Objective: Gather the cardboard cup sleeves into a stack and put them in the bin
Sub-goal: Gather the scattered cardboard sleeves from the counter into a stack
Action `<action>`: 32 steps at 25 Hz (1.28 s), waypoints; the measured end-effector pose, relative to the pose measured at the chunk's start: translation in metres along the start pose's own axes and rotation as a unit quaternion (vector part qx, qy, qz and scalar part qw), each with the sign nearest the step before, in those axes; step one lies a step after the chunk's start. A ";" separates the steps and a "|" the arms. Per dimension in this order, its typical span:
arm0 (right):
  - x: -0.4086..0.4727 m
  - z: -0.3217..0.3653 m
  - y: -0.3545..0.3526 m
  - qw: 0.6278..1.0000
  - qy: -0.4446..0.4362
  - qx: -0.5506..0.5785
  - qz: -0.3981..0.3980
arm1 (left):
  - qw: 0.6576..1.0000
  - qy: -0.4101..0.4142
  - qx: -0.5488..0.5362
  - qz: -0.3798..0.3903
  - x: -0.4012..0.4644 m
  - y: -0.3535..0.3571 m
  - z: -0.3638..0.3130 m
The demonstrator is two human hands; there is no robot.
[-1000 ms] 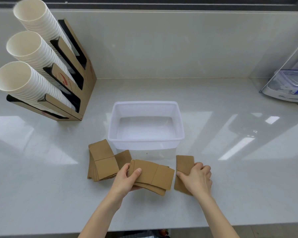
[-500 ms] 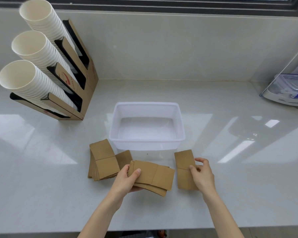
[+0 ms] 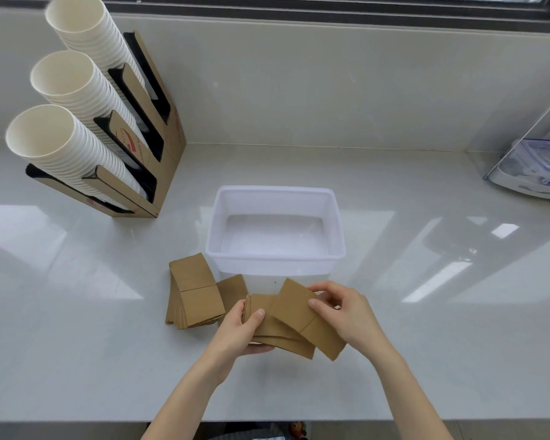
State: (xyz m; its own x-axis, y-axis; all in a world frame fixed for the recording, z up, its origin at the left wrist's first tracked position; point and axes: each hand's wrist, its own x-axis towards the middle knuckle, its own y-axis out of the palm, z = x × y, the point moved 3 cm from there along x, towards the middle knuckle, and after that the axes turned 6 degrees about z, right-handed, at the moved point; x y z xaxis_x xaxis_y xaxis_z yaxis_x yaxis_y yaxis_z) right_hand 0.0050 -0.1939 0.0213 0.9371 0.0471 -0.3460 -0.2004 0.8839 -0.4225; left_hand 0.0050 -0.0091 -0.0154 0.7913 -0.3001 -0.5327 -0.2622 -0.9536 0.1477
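A translucent white plastic bin (image 3: pixel 275 262) stands empty at the counter's middle. Just in front of it my left hand (image 3: pixel 240 331) grips a small bundle of brown cardboard cup sleeves (image 3: pixel 272 331) by its left end. My right hand (image 3: pixel 346 312) pinches one flat sleeve (image 3: pixel 302 312) and holds it tilted over the bundle, overlapping it. To the left lies a thicker pile of sleeves (image 3: pixel 192 295) on the counter, with one more sleeve (image 3: pixel 232 289) partly tucked beside it.
A cardboard cup rack (image 3: pixel 134 144) with three rows of white paper cups (image 3: pixel 61 144) stands at the back left. A clear plastic container (image 3: pixel 534 166) sits at the far right. The white counter's front edge (image 3: pixel 267 420) runs just below my forearms.
My right hand lifted the single sleeve off the counter at the right and carried it left onto the bundle in my left hand. The left hand stayed put.
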 end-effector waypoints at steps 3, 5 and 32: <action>0.005 0.007 0.013 0.997 -0.023 -0.068 0.008 | 1.000 -0.002 -0.014 0.010 -0.002 -0.001 -0.002; 0.009 0.010 0.017 0.994 -0.041 -0.105 0.007 | 1.000 -0.010 -0.026 0.013 -0.003 -0.001 -0.002; 0.052 -0.003 0.094 0.986 0.043 -0.151 0.062 | 0.979 0.107 -0.084 -0.151 -0.024 -0.073 -0.034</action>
State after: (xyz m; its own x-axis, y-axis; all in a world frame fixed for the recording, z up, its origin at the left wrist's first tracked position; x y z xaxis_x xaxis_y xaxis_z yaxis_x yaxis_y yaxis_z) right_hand 0.0339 -0.1097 -0.0393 0.8751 0.0953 -0.4745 -0.4000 0.6944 -0.5982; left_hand 0.0235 0.0668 0.0153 0.9209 0.0144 -0.3895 0.0811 -0.9845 0.1553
